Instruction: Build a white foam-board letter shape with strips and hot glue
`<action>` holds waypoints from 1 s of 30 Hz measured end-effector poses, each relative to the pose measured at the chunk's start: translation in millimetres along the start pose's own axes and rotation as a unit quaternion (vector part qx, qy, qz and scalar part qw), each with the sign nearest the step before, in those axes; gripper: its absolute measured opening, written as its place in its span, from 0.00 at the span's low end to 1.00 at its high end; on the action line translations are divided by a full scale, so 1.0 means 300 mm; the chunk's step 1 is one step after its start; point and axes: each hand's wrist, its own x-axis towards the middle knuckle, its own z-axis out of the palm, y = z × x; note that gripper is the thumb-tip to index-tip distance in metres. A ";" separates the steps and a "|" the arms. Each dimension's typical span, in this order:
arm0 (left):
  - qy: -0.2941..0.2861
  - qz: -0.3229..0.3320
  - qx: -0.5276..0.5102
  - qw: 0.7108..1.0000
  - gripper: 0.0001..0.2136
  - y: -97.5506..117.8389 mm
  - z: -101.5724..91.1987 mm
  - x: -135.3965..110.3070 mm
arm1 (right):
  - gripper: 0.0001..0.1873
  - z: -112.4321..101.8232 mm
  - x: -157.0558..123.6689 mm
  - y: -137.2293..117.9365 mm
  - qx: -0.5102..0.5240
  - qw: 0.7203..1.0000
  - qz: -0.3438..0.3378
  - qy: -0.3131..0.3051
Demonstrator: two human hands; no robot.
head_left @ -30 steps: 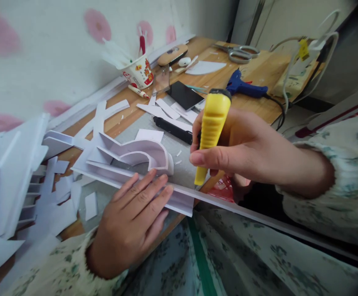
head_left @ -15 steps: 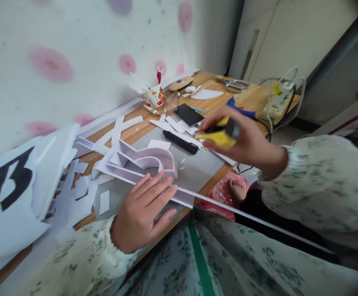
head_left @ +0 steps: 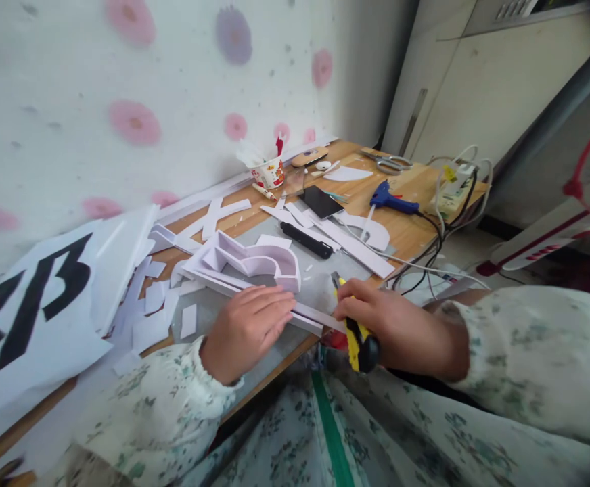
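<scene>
A white foam-board letter shape [head_left: 254, 260] with a curved, upright-walled channel lies on the grey mat. My left hand [head_left: 249, 325] rests with fingers stretched across its near straight edge, pressing on a long white strip [head_left: 320, 316]. That strip runs out past the table edge toward my right hand [head_left: 391, 325]. My right hand is closed round a yellow and black utility knife [head_left: 354, 338]. The knife's blade end points away from me, up and left, beside the strip. Behind the letter shape lies a black pen-like tool [head_left: 306, 240].
Printed paper [head_left: 36, 297] and white offcuts [head_left: 153, 325] cover the left side. A blue glue gun [head_left: 392, 199], black square [head_left: 320, 201], scissors [head_left: 389, 162], paper cup [head_left: 269, 174] and power strip [head_left: 457, 193] with cables stand farther back.
My right hand has brought the knife down and toward me, from above the mat to the strip by the table edge. The left hand's fingers have drawn closer together. The view has shifted.
</scene>
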 end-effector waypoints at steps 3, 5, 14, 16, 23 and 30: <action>-0.009 0.003 0.005 1.000 0.09 0.001 -0.007 0.001 | 0.12 0.026 -0.029 -0.042 -0.080 0.997 0.019 0.007; -0.011 0.006 0.014 1.000 0.10 0.003 -0.023 0.010 | 0.10 0.021 -0.037 -0.067 -0.143 0.990 -0.010 0.010; -0.079 0.032 0.008 0.996 0.10 -0.005 -0.072 0.047 | 0.10 -0.081 -0.051 -0.151 -0.170 0.982 -0.058 -0.066; -0.094 0.023 -0.004 0.995 0.08 -0.005 -0.057 0.042 | 0.10 -0.090 -0.043 -0.156 -0.124 0.989 -0.041 -0.066; -0.044 0.014 0.052 0.998 0.10 0.032 -0.092 0.044 | 0.18 -0.120 -0.061 -0.163 -0.090 0.993 -0.068 -0.019; 0.178 0.039 0.154 0.971 0.09 0.013 -0.230 0.039 | 0.17 -0.210 -0.047 -0.151 -0.103 0.978 -0.133 0.125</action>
